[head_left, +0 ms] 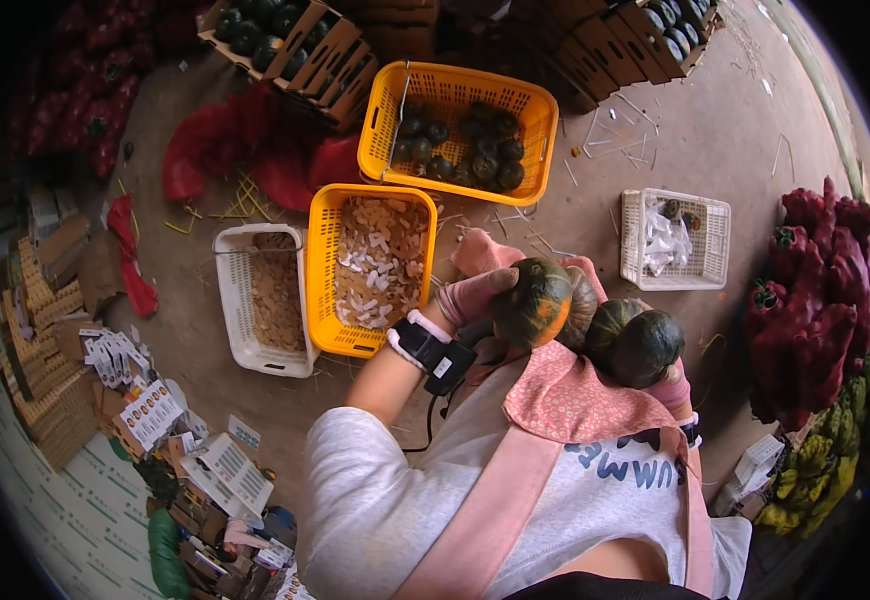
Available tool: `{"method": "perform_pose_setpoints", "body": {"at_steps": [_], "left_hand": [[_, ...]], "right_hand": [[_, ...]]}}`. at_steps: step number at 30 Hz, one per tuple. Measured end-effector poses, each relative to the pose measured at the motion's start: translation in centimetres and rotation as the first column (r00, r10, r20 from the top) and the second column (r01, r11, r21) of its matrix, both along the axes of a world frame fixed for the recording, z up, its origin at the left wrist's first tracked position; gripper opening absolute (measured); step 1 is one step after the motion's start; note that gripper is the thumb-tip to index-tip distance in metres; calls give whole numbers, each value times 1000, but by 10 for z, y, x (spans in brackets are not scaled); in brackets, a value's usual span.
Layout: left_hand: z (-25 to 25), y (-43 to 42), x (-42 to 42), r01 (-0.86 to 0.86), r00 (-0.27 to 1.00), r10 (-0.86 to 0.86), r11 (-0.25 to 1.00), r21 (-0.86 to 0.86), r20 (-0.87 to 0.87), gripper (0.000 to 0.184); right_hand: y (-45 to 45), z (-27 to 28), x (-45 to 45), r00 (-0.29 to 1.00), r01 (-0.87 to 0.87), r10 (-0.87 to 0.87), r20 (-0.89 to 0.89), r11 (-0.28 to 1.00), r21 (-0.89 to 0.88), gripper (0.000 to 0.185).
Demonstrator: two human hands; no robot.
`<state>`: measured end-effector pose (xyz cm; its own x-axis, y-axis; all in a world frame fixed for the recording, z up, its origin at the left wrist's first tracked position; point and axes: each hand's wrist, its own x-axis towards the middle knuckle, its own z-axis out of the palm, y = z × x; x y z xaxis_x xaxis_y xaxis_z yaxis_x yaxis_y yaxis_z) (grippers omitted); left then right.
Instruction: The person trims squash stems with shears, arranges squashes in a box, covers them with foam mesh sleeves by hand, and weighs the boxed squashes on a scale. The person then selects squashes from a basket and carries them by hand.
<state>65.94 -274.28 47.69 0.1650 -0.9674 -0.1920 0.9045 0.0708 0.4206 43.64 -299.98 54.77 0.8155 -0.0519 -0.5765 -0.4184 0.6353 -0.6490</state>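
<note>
My left hand (470, 298), in a pink fingerless glove, is closed on a green pumpkin with an orange patch (535, 303). My right hand (671, 388), also in pink, is closed against the underside of a dark green pumpkin (647, 350); most of its fingers are hidden. Between these two are a greyish-brown pumpkin (581, 308) and another green pumpkin (607, 325), both partly covered. What supports the middle two is out of sight. All of them are held close together in front of the pink patterned apron (590, 400).
Ahead stands a yellow crate (545, 120) of dark pumpkins. Nearer, a yellow crate (317, 280) holds white and tan pieces beside a white crate (235, 310). A small white basket (635, 275) stands right. Cartons of pumpkins (355, 70), full red net sacks (805, 310) and stacked boxes surround the floor.
</note>
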Motion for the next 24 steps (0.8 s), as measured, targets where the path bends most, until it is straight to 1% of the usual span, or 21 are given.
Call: {"method": "perform_pose_setpoints", "body": {"at_steps": [2, 5, 8, 11, 12, 14, 15, 17, 20, 24], "left_hand": [[-5, 1, 3, 17, 998, -17, 1000, 8, 61, 87], [-6, 5, 1, -18, 999, 16, 999, 47, 41, 87], [-9, 10, 4, -11, 1000, 10, 998, 61, 16, 85], [18, 18, 9, 71, 990, -67, 997, 28, -124, 82], [15, 22, 9, 92, 982, -86, 995, 26, -171, 80], [5, 28, 6, 132, 958, -121, 991, 22, -262, 78], [5, 30, 5, 116, 959, -102, 993, 35, -264, 77], [6, 35, 4, 81, 961, -61, 995, 61, -269, 76], [5, 39, 3, 34, 965, -11, 996, 84, -261, 76], [6, 41, 8, 45, 968, -30, 998, 53, -250, 76]], "right_hand": [[2, 4, 7, 999, -28, 28, 24, 1000, -10, 106], [5, 11, 19, 995, -70, 71, 63, 997, -26, 110], [10, 15, 33, 987, -114, 120, 103, 992, -55, 114], [12, 13, 42, 978, -166, 177, 111, 981, -99, 120], [10, 11, 42, 973, -195, 207, 104, 974, -120, 123], [11, 11, 45, 961, -235, 256, 101, 954, -186, 116], [17, 17, 49, 955, -246, 276, 105, 941, -232, 109], [21, 21, 53, 947, -269, 307, 96, 918, -290, 105], [23, 21, 57, 944, -286, 322, 74, 909, -303, 109], [29, 21, 64, 948, -270, 306, 84, 918, -292, 113]]}}
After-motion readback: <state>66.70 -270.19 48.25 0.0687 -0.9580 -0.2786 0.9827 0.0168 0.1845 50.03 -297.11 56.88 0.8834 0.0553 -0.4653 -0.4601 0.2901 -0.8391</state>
